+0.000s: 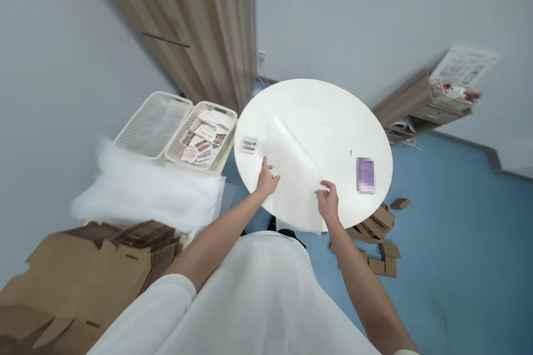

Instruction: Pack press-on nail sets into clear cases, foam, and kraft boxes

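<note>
A thin, translucent white packing sheet [291, 161] lies across the round white table [333, 105], its lower end hanging over the near edge. My right hand [328, 201] has its thumb and fingers curled together at the sheet's right edge, pinching it. At the sheet's left side is my left hand [267, 179], fingers apart, index finger stretched forward. Whether it presses on the sheet is hard to tell. Just beyond it, near the table's left rim, sits a small flat clear pack [249, 145] with dark and pinkish markings.
A blurred-out purple rectangle [366, 176] lies on the table's right. To the left stand a white basket [172, 150] of small packs, another pale basket [125, 136], stacked white sheets [145, 188] and flattened cardboard boxes [83, 272]. Small cardboard boxes [385, 260] lie on the blue floor.
</note>
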Motion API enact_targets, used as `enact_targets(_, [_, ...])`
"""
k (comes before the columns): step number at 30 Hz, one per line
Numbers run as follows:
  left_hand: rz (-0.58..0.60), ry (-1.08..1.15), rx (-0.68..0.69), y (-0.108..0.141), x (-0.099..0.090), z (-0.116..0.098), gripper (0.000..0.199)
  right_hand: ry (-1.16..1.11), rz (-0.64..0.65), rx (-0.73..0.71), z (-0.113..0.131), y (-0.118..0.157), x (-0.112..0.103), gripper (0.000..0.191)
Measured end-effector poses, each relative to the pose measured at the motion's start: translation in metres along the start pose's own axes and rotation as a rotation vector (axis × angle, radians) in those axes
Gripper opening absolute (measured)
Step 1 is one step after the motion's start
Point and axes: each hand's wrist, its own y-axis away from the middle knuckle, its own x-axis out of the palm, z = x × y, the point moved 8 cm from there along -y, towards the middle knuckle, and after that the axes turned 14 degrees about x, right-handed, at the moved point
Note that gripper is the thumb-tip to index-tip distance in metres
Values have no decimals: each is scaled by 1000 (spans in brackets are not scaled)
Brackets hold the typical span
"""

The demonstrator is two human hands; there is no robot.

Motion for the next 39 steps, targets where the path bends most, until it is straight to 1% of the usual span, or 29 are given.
enact_targets(1, [22, -35, -5, -8, 8, 0, 90, -52, 18, 80, -16, -5, -1, 32])
enact_targets(3, [48, -83, -23, -23, 22, 1, 89, -113, 49, 187, -38, -16, -2, 26])
enact_targets(5, [57, -119, -44, -36, 33, 3, 88, -121, 67, 245, -53, -28, -4, 25])
enact_targets(7, [52, -152, -54, -46, 42, 6, 88, -90, 69, 265, -62, -39, -8, 27])
enact_targets(11, [35, -199, -59, -55, 52, 9, 85, 23, 76, 196, -67, -57, -10, 33])
enact_targets(16, [40, -236, -74, -65, 60, 10, 81, 241, 109, 37, -61, -67, 0, 36])
enact_targets(18, [54, -251, -37, -69, 62, 7, 79, 336, 89, -17, -58, -66, 2, 37])
enact_targets(19, [59, -280, 7, -70, 62, 3, 78, 378, 57, -35, -57, -65, 1, 38])
enact_targets(21, [93, -393, 143, -66, 62, -7, 76, 435, -12, -78, -54, -61, -2, 40])
enact_targets(22, [136, -466, 223, -61, 64, -13, 75, 451, -19, -121, -50, -58, -1, 41])
enact_targets(23, [204, -534, 301, -54, 67, -18, 75, 461, 2, -178, -46, -55, 1, 41])
enact_targets(25, [394, -631, 423, -35, 78, -22, 75, 478, 98, -293, -39, -49, 12, 42])
enact_targets(27, [569, -676, 477, -16, 87, -19, 74, 502, 179, -344, -38, -49, 21, 43])
enact_targets(28, [624, -686, 481, -9, 89, -17, 73, 515, 197, -343, -38, -50, 23, 44])
enact_targets(30, [664, -684, 472, -2, 91, -13, 72, 535, 208, -323, -41, -56, 26, 44])
enact_targets(35, [682, -663, 467, -5, 96, -6, 73, 560, 207, -296, -47, -63, 24, 43])
enact_targets(39, [700, -691, 482, -5, 96, -4, 75, 580, 168, -280, -40, -59, 20, 44])
